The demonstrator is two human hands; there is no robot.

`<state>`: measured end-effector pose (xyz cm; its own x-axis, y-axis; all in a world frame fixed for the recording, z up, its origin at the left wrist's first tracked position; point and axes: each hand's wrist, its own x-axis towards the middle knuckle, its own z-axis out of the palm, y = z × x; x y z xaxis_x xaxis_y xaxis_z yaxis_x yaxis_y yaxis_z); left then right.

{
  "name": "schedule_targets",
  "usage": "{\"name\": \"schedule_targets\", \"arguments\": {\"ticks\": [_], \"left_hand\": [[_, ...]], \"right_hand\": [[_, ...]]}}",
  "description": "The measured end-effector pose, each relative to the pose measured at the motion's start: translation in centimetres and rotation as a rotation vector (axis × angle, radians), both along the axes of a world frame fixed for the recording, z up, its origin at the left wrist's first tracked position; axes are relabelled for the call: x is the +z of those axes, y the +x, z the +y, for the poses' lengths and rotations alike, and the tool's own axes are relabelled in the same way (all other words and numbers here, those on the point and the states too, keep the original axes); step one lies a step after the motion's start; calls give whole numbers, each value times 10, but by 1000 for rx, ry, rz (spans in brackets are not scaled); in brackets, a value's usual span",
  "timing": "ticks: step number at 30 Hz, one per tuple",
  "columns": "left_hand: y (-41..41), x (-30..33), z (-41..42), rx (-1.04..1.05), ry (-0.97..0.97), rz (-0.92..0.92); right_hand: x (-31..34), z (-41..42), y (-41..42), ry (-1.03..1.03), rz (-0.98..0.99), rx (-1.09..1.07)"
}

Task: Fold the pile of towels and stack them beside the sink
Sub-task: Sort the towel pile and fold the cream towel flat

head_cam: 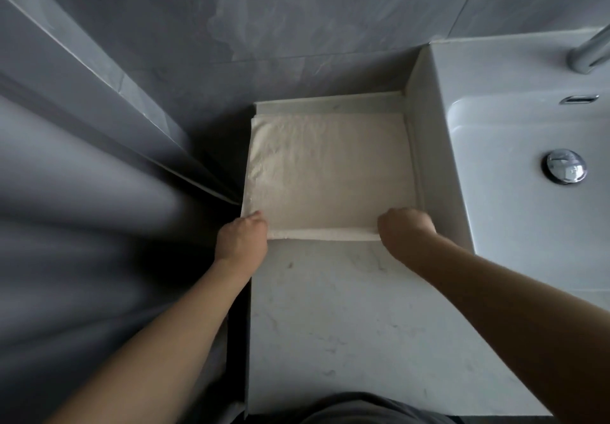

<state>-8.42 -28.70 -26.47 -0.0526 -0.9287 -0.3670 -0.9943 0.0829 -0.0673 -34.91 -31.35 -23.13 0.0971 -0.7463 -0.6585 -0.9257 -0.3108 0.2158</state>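
Nearest to us in the head view is the bare front part of the marble tabletop (346, 318), and our two forearms reach over it. Further back lies the cream towel (330, 172), spread flat between the grey wall and the side wall of the sink (439, 146), with a second folded edge showing under it at the far side.

Our left hand (242, 240) takes the near left corner and our right hand (404, 227) takes the near right corner. Each grip is narrow, the fingers curled on the towel's near hem; the fingertips themselves are hidden.

We judge that the step is a fold, or the squaring of one. To do it well we should keep both corners level, move the hem straight to the far edge, match the corners, and then press the crease flat. Pulling unevenly would skew the layer below.
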Motion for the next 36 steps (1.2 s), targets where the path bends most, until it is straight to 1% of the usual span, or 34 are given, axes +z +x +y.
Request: {"name": "schedule_targets", "arguments": {"ticks": [2, 4, 6, 8, 10, 11, 13, 15, 18, 22, 25, 30, 32, 33, 34, 36], "left_hand": [[4, 12, -22, 122, -27, 79], [12, 21, -50, 284, -127, 227], [19, 28, -76, 467, -199, 445], [22, 30, -102, 671, -208, 726], [24, 25, -128, 832, -197, 928], [24, 22, -141, 893, -199, 991], [23, 12, -164, 963, -203, 1042], [20, 1, -182, 962, -202, 1022], [14, -14, -199, 944, -189, 939], [9, -33, -214, 859, -174, 759], [5, -40, -217, 798, -228, 647], [0, -34, -218, 802, -271, 627], [-2, -27, -215, 808, -325, 630], [-4, -23, -210, 764, -390, 618], [-7, -20, -203, 653, -485, 561], [-14, -20, -183, 320, -619, 381]], "right_hand": [[14, -27, 2, -36, 11, -35], [27, -58, 3, -104, 42, -22], [40, -88, 1, -200, 64, 23], [48, -116, -5, -280, 42, 38], [50, -139, -11, -330, -1, 25], [48, -149, -14, -348, -5, 23], [40, -167, -16, -361, 20, 17], [29, -180, -17, -357, 47, -6], [12, -193, -18, -338, 66, -39], [-12, -202, -19, -324, 112, -7], [-27, -207, -20, -343, 92, -18], [-37, -213, -26, -415, 7, -73], [-39, -211, -28, -472, -49, -114], [-40, -207, -27, -514, -94, -139], [-42, -199, -25, -552, -146, -156], [-50, -171, -15, -586, -275, -167]]}}
